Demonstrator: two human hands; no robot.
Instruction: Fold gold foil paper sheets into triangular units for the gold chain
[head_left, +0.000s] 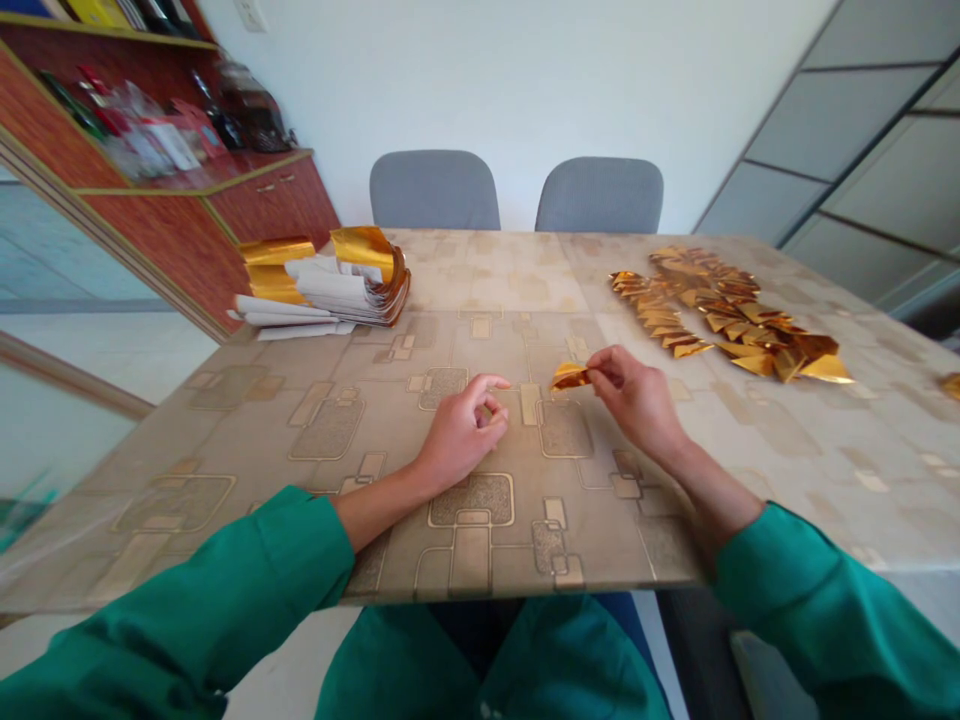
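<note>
Gold foil piece (570,376), small and folded to a point, sits in your right hand (637,400), held up just above the tabletop near the middle of the table. Your right thumb and fingertips are pinched firmly on it, with its shiny tip sticking out to the left of your fingers. Your left hand (457,435) rests close by, just beside the foil but not touching it. Its fingers (487,385) are loosely curled inward and the index finger arches toward your right hand. You seem to be holding nothing in it, though the curl hides part of the palm, so you can't be fully sure.

Both hands are over a patterned beige tablecloth (495,270) with gold-outlined rectangles, and green sleeves (825,600) cover your forearms. Well off to your right lies a long spread of folded gold foil pieces (720,310), with one more gold scrap (951,385) at the view's right edge. Ahead and to your left sits a stack of gold paper sheets (330,290) with white backs, some fanned and curled. Beyond the table stand two grey chairs (433,190), and a red-brown wooden cabinet (270,200) stands on the left.
</note>
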